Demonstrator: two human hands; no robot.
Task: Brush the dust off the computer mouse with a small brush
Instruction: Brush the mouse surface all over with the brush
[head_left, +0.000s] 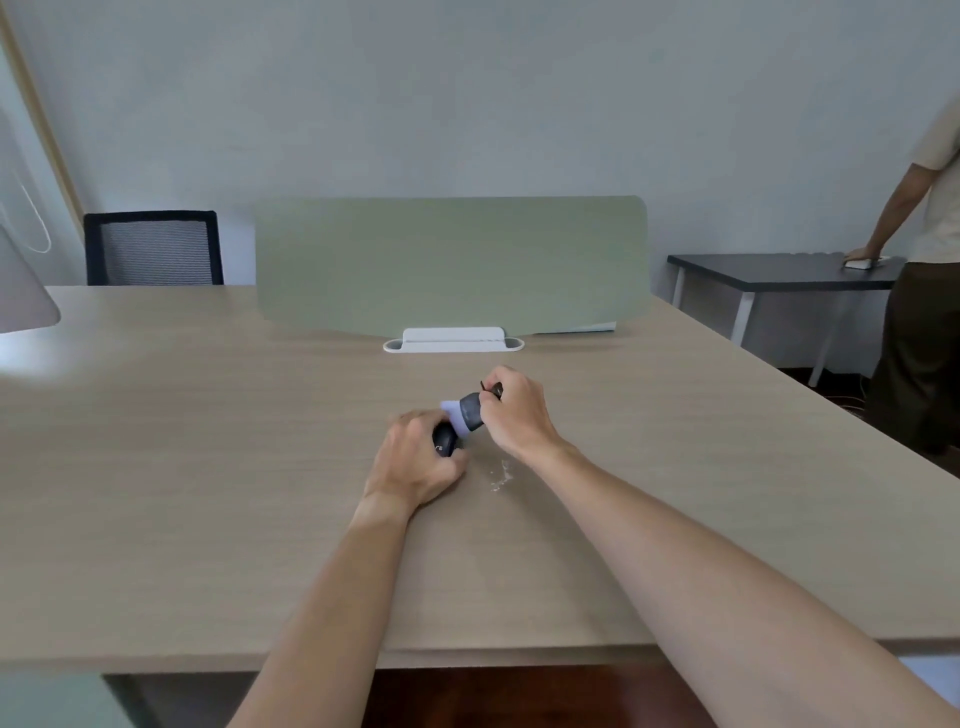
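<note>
A: In the middle of the desk (208, 467), why does the left hand (415, 462) close over the mouse (445, 441)?

B: Most likely to keep it from sliding under the strokes. The fingers curl around its left side and the thumb lies along the near edge, so the dark body shows only at about 2 o'clock from the hand.

A: And the right hand (517, 415)?

B: It grips the black handle of the brush (470, 411) and tilts it, so the pale bristles point down toward 8 o'clock and meet the far end of the mouse. This angle probably pushes the dust off to the side.

A: How does the mouse look?

B: Black and smooth, with a small light mark on top. Dust on it cannot be seen; it is too small. Some white crumbs (501, 477) lie on the desk at 4 o'clock from the mouse, just beside it.
</note>
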